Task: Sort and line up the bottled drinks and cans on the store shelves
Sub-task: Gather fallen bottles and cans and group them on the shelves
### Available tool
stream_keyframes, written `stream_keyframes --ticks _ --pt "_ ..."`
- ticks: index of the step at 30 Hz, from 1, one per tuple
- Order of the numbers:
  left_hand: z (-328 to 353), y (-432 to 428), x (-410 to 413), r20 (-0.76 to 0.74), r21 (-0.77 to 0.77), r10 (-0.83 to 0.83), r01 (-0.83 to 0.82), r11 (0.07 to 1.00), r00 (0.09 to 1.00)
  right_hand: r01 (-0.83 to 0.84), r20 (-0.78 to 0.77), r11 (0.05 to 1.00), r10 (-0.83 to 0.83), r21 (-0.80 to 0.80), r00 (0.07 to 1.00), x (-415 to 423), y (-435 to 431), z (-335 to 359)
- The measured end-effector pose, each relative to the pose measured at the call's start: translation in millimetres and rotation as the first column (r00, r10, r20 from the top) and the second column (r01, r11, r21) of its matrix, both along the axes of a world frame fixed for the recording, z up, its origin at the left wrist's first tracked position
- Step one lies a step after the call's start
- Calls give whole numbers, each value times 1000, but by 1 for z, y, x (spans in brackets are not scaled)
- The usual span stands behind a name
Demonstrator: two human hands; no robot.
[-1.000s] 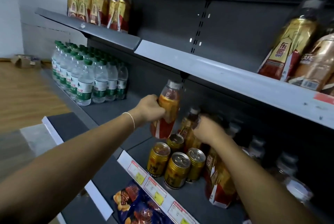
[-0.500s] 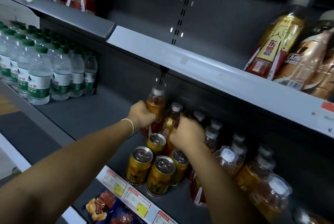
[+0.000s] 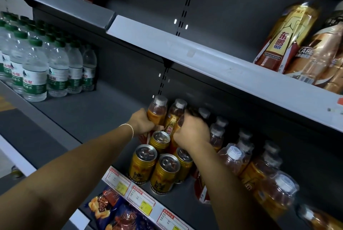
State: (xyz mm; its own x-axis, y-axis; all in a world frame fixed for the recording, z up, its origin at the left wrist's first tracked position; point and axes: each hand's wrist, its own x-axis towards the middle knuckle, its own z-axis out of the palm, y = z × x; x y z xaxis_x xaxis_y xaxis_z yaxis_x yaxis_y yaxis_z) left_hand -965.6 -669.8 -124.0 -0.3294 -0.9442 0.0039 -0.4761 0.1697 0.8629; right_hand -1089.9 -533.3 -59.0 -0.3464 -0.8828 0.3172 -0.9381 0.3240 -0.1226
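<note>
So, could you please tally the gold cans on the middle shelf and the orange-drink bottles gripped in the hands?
Gold metal cans with silver tops: 4
Clear plastic bottles of orange drink with grey caps, gripped ones only: 2, one in the left hand, one in the right hand
Total: 6

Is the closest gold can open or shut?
Shut. The closest gold can has its ring pull lying flat, and no hole shows in the lid.
</note>
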Motion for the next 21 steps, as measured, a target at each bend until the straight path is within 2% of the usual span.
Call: stream_keyframes --ticks 2,5,8,10,14,18,21 --pt "-1 1 3 -23 4 -68 68 998 997 -3 -13 1000 3 -5 1000 0 0 -2" --pt "-8 12 10 -132 26 -134 138 990 982 -2 -32 1000 2 -8 999 1 1 -3" --pt "-15 28 18 -109 -49 -68 64 997 992 9 -51 1000 -9 -5 999 1 1 -3" --pt "-18 42 25 -154 -82 -2 -10 997 988 28 -66 1000 -28 -1 997 2 0 -3" --pt "-24 72 41 -278 -34 -56 49 998 959 43 -101 999 -43 -8 994 3 -1 -4" --pt "-28 96 57 -212 -22 -219 220 975 952 37 -127 999 -39 -17 991 4 -2 -5" --pt "-36 105 61 -116 -86 -301 292 953 947 33 -145 999 -34 -11 989 5 -3 -6"
